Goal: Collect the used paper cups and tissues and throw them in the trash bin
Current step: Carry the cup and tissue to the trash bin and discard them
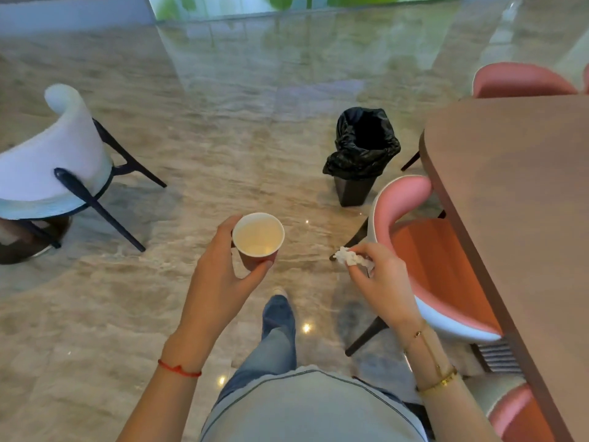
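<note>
The left hand (220, 266) held the cup (258, 239) upright, fingers curled round its side, likely so nothing left inside would spill. The right hand (376, 275) pinched the tissue (350, 257) in its fingertips, the other fingers loosely bent. Both were out in front, over the floor (223, 138). The bin (361, 154) stood ahead by the table (516, 193), well apart, its bag open and ready.

The table (516, 193) runs off the right edge. The trash bin (353, 189) base hides behind the pink chair (404, 199); its black-lined inside is unreadable.
</note>
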Motion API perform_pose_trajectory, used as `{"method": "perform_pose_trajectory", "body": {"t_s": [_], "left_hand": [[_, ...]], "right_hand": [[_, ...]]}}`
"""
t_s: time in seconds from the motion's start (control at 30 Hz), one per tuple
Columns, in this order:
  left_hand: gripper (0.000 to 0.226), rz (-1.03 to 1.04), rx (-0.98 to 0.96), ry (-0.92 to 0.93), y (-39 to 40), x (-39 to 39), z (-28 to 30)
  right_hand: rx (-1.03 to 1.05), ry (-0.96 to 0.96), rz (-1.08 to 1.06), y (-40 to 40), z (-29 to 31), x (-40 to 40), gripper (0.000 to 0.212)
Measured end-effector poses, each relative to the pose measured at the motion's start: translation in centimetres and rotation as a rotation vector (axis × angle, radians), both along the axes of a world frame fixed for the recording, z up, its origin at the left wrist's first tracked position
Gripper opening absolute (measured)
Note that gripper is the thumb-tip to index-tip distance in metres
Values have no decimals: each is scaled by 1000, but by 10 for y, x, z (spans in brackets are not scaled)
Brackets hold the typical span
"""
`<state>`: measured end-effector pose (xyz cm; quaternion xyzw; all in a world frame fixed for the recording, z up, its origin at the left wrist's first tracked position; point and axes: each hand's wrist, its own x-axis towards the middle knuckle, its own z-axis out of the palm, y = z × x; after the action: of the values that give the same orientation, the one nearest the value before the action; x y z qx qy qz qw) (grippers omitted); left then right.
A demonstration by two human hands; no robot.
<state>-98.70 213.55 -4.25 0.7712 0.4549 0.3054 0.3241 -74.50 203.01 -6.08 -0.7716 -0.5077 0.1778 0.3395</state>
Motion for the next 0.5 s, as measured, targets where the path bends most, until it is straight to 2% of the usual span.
{"method": "perform_pose_trajectory", "body": {"t_s": [0.27, 0.5], "left_hand": [[73, -81, 45, -3, 213, 86, 14], [74, -202, -3, 29, 353, 164, 17]], "right_hand": [[18, -17, -81, 198, 11, 79, 19], [67, -33, -183, 308, 12, 141, 13]]}}
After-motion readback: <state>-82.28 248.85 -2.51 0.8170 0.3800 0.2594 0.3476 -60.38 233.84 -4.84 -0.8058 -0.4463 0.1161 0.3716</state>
